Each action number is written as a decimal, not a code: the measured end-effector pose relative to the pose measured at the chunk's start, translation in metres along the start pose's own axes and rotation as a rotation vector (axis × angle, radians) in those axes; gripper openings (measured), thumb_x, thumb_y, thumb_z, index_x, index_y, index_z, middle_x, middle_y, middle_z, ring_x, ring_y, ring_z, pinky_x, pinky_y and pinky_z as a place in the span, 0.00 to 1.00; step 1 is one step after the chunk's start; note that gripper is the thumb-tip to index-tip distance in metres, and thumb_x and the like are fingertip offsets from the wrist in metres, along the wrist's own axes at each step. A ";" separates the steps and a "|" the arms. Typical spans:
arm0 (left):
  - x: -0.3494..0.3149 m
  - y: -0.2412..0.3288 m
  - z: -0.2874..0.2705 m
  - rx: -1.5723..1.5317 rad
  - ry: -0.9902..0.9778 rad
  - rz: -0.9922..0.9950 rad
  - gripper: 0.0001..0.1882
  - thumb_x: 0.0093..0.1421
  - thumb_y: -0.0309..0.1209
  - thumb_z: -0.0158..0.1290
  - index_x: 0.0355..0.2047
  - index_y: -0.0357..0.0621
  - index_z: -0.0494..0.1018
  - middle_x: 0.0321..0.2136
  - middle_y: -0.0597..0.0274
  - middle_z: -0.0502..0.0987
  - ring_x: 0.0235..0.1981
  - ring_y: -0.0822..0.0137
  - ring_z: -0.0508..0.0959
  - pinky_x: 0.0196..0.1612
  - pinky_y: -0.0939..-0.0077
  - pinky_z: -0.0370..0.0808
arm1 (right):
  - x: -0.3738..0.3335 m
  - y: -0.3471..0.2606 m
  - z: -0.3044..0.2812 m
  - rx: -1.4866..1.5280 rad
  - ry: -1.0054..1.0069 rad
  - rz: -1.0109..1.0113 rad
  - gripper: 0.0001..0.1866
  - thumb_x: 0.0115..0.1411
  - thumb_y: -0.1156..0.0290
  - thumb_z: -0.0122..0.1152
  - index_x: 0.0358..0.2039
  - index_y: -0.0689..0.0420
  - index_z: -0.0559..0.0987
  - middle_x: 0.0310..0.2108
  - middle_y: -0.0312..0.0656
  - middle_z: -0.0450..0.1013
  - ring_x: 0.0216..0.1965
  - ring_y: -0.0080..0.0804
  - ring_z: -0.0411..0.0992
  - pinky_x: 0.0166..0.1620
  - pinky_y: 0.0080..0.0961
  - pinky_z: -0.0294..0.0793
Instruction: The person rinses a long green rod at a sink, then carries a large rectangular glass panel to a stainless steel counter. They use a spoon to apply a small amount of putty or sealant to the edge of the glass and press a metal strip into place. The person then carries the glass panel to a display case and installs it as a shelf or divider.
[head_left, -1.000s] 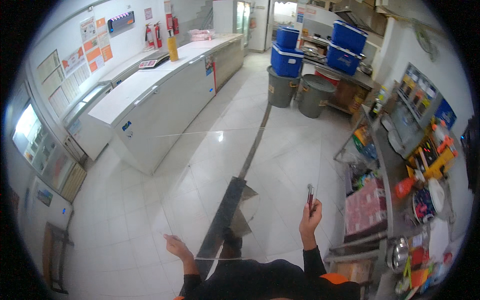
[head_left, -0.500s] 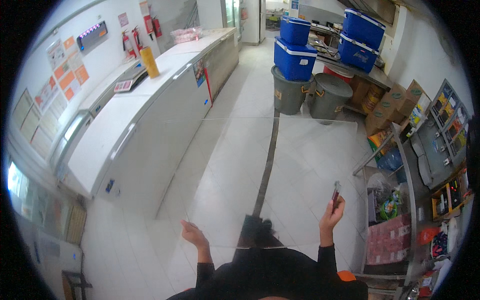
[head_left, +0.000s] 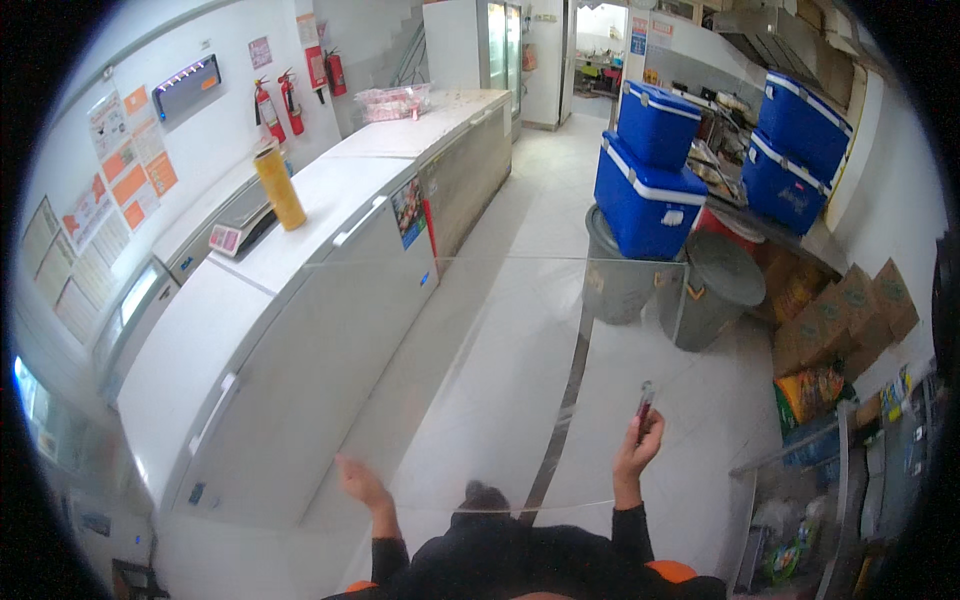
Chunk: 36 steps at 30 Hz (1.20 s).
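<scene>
Spread out before me is a large, see-through flat sheet (head_left: 470, 400) with thin, faint edges. My left hand (head_left: 365, 484) is closed at its near left corner, fingers curled and partly blurred. At the near right side my right hand (head_left: 637, 452) is closed, gripping a slim dark red tube (head_left: 644, 408) with a clear tip, held upright. The sheet's right edge runs close beside that hand; whether the fingers pinch it too, I cannot make out. Tiled floor shows through the sheet.
White chest freezers (head_left: 290, 360) line the left, with a yellow roll (head_left: 280, 188) and a scale (head_left: 243, 228) on top. Blue coolers (head_left: 648, 195) stand stacked on grey bins (head_left: 715, 290) ahead. Cardboard boxes (head_left: 830, 318) and a metal rack (head_left: 800, 465) sit right.
My view has turned and moved forward: the bins and coolers look nearer and further right, and the rack has slid lower. Both hands and the clear sheet keep their arrangement.
</scene>
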<state>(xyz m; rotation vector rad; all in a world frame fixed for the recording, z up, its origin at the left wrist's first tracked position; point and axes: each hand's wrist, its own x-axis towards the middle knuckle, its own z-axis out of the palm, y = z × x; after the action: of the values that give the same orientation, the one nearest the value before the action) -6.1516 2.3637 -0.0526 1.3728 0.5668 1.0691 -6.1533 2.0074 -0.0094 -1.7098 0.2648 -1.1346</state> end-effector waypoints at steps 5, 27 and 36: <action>0.052 -0.043 0.122 0.316 0.090 0.224 0.20 0.58 0.40 0.36 0.11 0.48 0.51 0.10 0.76 0.50 0.12 0.80 0.51 0.14 0.82 0.46 | 0.094 0.021 0.105 -0.029 -0.054 -0.022 0.14 0.52 0.66 0.49 0.32 0.64 0.63 0.21 0.30 0.56 0.22 0.16 0.52 0.25 0.13 0.53; 0.215 -0.177 0.706 0.150 -0.041 -0.052 0.19 0.58 0.39 0.36 0.12 0.47 0.55 0.11 0.75 0.54 0.13 0.78 0.54 0.15 0.83 0.50 | 0.495 0.234 0.464 -0.006 -0.063 0.031 0.14 0.52 0.64 0.48 0.33 0.64 0.65 0.20 0.30 0.56 0.22 0.15 0.52 0.24 0.12 0.52; 0.282 -0.270 0.919 0.284 0.007 0.147 0.24 0.58 0.41 0.37 0.21 0.26 0.65 0.17 0.65 0.63 0.20 0.70 0.60 0.23 0.78 0.60 | 0.656 0.342 0.634 -0.010 -0.103 -0.071 0.16 0.52 0.62 0.49 0.31 0.63 0.65 0.18 0.29 0.57 0.20 0.15 0.53 0.23 0.11 0.53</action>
<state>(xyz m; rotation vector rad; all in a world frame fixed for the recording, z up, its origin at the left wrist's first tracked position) -5.1697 2.1842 -0.0807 1.6798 0.6488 1.1433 -5.1975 1.8282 0.0515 -1.7923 0.1470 -1.0936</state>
